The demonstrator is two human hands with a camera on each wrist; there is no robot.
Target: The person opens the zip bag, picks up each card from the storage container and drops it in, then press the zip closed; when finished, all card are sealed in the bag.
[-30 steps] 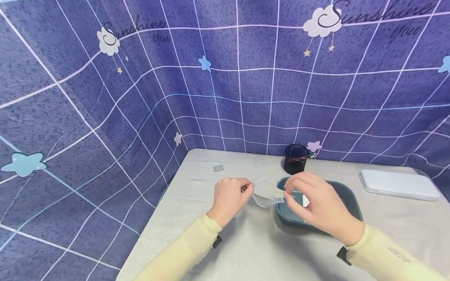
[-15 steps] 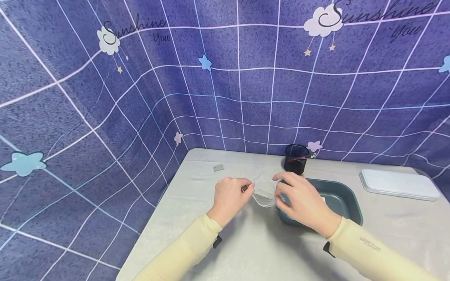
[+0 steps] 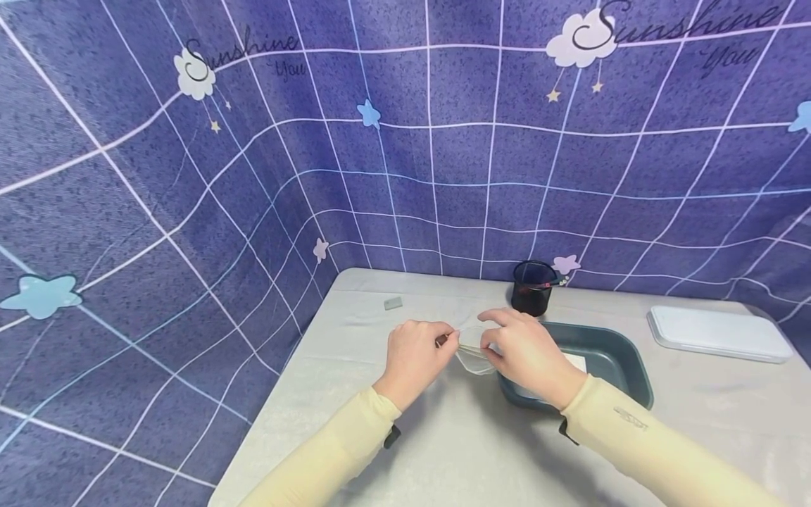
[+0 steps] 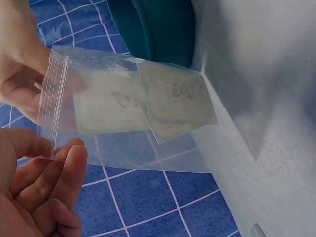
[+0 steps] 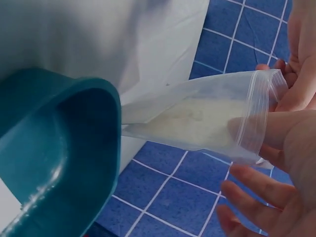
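A clear zip bag (image 4: 182,155) is stretched between the two hands, above the table. My left hand (image 3: 415,355) pinches the bag at its zip edge. Inside lie pale, thin cards (image 4: 180,94) with small butterfly-like prints; at least two overlap. My right hand (image 3: 526,355) is at the bag's mouth, one digit inside against a pale card (image 5: 197,118), seeming to pinch it. Its other fingers (image 5: 252,187) spread loosely outside the bag. In the head view the right hand hides part of the bag.
A dark teal tray (image 3: 633,366) with a white piece (image 3: 575,362) in it stands beneath and right of the right hand. Behind are a black pen cup (image 3: 531,299) and a white flat case (image 3: 719,334). A small grey block (image 3: 393,303) lies at the back left.
My right hand has moved left toward the left hand, and the card it carries has slid deeper into the bag. The left hand has stayed in place.
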